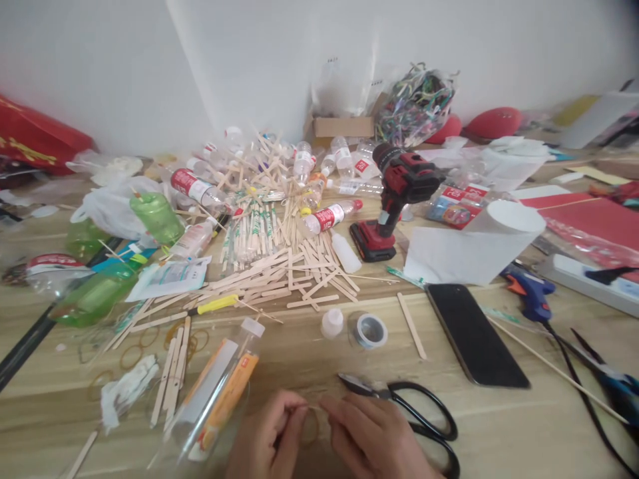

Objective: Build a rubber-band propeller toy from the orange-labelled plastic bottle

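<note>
At the front edge of the view, my left hand and my right hand are close together, fingertips almost meeting. Both are closed in a pinch on a thin yellowish strand, which looks like a rubber band; its loop hangs faintly between them, blurred. Black-handled scissors lie beside my right hand, their blades partly behind it. Left of my left hand lies a clear plastic package with an orange label. Beyond my fingers stand a small white bottle cap and a roll of grey tape.
Craft sticks lie heaped mid-table among plastic bottles. A red cordless drill stands behind a black phone. At right are a blue glue gun and a power strip; a yellow-handled tool lies left.
</note>
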### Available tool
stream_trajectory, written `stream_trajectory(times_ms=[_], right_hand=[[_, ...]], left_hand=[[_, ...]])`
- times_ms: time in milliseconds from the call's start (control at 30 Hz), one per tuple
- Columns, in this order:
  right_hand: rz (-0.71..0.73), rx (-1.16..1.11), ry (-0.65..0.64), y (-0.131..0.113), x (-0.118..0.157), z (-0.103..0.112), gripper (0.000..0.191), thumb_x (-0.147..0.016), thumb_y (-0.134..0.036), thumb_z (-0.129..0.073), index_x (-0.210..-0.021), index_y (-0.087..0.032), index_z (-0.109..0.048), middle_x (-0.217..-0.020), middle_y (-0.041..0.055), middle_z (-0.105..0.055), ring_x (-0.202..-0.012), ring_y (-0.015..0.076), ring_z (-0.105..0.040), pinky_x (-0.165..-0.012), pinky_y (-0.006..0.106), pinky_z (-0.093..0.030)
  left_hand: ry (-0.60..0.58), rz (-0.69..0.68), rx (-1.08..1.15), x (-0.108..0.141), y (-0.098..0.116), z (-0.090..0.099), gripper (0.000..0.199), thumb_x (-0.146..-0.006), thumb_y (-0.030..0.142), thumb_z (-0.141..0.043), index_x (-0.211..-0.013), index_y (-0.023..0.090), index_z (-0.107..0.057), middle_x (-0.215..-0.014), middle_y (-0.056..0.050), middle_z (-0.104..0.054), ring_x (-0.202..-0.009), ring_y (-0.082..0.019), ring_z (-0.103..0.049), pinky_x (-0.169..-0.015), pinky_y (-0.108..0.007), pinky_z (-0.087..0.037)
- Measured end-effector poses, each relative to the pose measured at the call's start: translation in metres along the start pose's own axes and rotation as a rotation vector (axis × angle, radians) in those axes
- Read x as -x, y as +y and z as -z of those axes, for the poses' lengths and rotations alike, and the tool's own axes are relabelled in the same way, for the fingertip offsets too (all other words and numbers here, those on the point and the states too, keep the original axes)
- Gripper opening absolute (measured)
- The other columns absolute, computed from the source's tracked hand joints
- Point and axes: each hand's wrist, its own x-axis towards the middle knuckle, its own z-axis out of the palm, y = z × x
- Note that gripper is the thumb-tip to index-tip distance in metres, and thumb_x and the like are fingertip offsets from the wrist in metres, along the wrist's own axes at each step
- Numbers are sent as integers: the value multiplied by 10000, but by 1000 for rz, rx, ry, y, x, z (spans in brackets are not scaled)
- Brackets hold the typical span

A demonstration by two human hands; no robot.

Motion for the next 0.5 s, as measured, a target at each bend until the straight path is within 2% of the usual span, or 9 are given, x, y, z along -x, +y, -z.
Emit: stream_trajectory(times_ms=[133,267,400,500], right_hand=[[-13,17,-18,-4,2,5,209,-909,-79,-436,-990,-179,-601,-646,-6,-672,-539,133,-619,-530,238,-441],[-27,12,-36,-8,3,5,213,-893,-72,-428,-904,-191,-604,-623,-8,-656,-528,130,-597,-546,248,-426],[2,-26,-63,-14,-1,5,222,-883,-66,-421,-862,-178,-611,-605,-12,-638,-508,121,-564,-532,247,-414],[79,-26,-100,-17,-4,10,239,-909,-135,-441,-732,-192,-591,-556,-21,-593,-483,122,-531,-505,264,-395]], left_hand=[[8,-82,-104,-1,0,8,276,-949,358,-449,-813,208,-636,-670,-10,-636,-620,-133,-606,-579,-180,-483],[-14,-194,-190,-3,3,14,238,-938,264,-463,-759,201,-607,-708,-18,-600,-671,-134,-593,-633,-204,-478],[-21,-197,-141,-3,7,15,210,-942,226,-441,-787,197,-581,-774,-27,-616,-730,-135,-596,-657,-210,-475],[-42,-152,-80,0,8,13,201,-944,238,-428,-816,198,-577,-818,-31,-642,-757,-137,-605,-675,-213,-472]])
